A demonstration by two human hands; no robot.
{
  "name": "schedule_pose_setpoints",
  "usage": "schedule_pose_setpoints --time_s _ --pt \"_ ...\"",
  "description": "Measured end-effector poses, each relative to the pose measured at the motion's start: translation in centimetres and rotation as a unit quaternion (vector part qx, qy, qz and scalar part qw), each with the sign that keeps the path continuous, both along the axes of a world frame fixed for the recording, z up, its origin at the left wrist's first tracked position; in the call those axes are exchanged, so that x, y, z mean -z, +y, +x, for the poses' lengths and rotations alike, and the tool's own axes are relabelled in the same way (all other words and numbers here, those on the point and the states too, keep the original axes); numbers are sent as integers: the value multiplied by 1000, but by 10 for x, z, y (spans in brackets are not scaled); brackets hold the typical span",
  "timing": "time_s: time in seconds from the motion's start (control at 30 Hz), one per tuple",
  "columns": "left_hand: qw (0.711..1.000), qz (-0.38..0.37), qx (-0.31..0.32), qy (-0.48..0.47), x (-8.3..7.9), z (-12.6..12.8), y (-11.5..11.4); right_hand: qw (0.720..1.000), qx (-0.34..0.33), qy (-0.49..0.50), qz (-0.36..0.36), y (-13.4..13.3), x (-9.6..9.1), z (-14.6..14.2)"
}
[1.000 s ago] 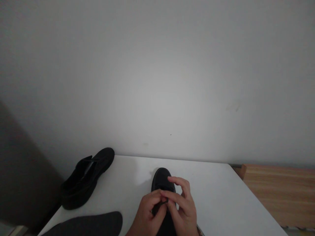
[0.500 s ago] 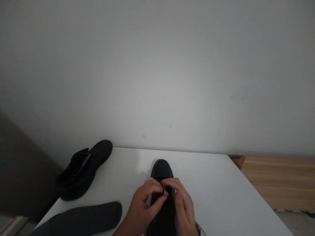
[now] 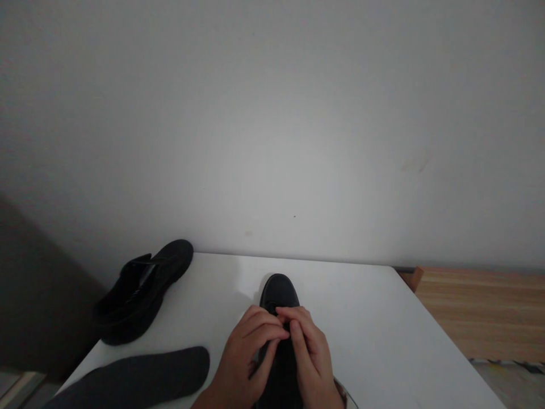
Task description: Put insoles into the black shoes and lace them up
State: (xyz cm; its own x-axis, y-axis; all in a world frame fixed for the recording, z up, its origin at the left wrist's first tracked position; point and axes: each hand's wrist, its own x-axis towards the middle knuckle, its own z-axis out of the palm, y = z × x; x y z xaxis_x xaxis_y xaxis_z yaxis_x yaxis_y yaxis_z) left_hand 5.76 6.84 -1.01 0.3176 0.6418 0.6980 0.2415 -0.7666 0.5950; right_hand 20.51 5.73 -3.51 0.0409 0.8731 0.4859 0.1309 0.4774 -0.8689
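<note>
Shoe (image 3: pixel 279 290), smooth and round-toed, sits beneath both hands (image 3: pixel 244 357).

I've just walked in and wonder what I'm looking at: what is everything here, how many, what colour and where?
shoe under the hands: 1, black, mid-table, toe towards the wall
other shoe: 1, black, table's left edge
flat insole-like piece: 1, dark grey, table's near left
table: 1, white, below the wall
wall: 1, greyish white, behind, faintly marked
wood-grain board: 1, light brown, right of the table
dark surface: 1, dark grey-brown, far left
left-hand grip: 1, bare, over the shoe's upper
right-hand grip: 1, bare, beside the left, fingertips close together
</note>
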Motion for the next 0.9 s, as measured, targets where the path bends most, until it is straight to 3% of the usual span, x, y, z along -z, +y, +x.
schedule_pose_setpoints --time_s 0.27,0.53,0.9 --pt "983 123 -110 75 11 -5 -3 998 -31 -50 23 1 -5 0" --pt "969 176 -157 69 14 -1 -4 999 -31 -28 12 2 -5 3" --pt "980 121 -160 -14 11 6 -2 999 -1 16 30 2 -6 0"
